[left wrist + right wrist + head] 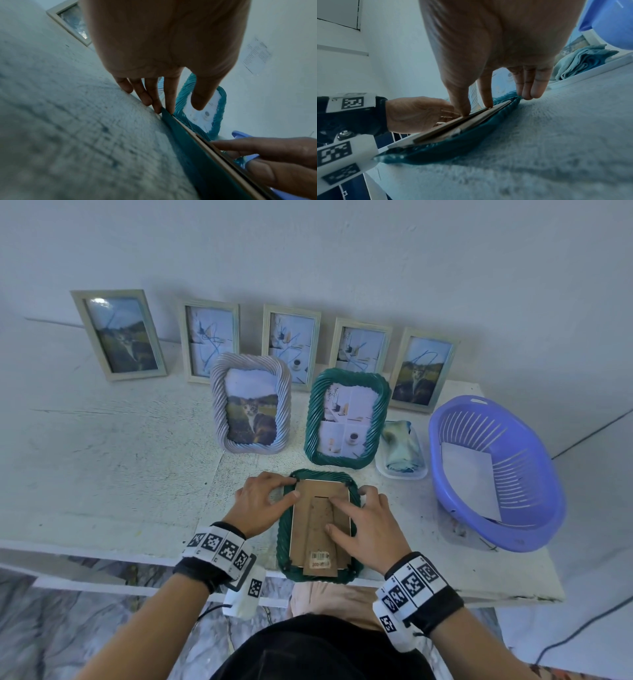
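Observation:
A green twisted-rope picture frame (283, 542) lies face down at the table's near edge, its brown cardboard backing (308, 529) facing up with a barcode sticker at the near end. My left hand (292, 487) rests at the frame's far left corner, with straight fingers (169, 97) touching the rim and the thumb by the backing's left edge. My right hand (334, 515) presses its thumb (460, 105) and index finger (486, 97) flat on the backing. Its other fingers touch down by the right rim. In the right wrist view the frame (453, 151) lies flat on the tabletop.
Behind stand a white rope frame with a cat photo (251, 405) and a second green frame (346, 419). Several pale frames (120, 335) lean on the wall. At right sit a clear tray with folded cloth (402, 450) and a purple basket (496, 474).

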`<state>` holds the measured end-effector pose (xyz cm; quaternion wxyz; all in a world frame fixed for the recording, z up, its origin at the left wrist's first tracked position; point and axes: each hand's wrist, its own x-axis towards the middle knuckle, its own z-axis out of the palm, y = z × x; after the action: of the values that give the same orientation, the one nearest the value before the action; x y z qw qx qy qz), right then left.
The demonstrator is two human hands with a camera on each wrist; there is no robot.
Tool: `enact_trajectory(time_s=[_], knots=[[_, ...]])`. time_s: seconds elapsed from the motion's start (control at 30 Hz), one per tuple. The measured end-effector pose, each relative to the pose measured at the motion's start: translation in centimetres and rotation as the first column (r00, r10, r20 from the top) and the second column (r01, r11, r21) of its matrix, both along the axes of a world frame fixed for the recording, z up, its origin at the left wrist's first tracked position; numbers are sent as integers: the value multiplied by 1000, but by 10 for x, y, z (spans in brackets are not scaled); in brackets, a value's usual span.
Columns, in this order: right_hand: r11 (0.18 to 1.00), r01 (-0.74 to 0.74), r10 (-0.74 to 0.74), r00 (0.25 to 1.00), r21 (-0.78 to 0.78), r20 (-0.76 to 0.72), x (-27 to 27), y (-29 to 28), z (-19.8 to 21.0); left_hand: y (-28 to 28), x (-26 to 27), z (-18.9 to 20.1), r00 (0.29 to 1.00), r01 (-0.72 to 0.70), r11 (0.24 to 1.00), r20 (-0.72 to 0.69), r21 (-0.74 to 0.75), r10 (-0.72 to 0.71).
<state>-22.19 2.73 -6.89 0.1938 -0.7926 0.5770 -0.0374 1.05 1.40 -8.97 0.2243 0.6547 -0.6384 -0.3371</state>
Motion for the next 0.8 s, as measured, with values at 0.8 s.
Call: enact_trajectory(time_s=[0.8], knots=[[902, 168, -428, 472, 398, 771, 1, 23, 50, 20, -46, 85, 863, -38, 996, -506, -85, -10]])
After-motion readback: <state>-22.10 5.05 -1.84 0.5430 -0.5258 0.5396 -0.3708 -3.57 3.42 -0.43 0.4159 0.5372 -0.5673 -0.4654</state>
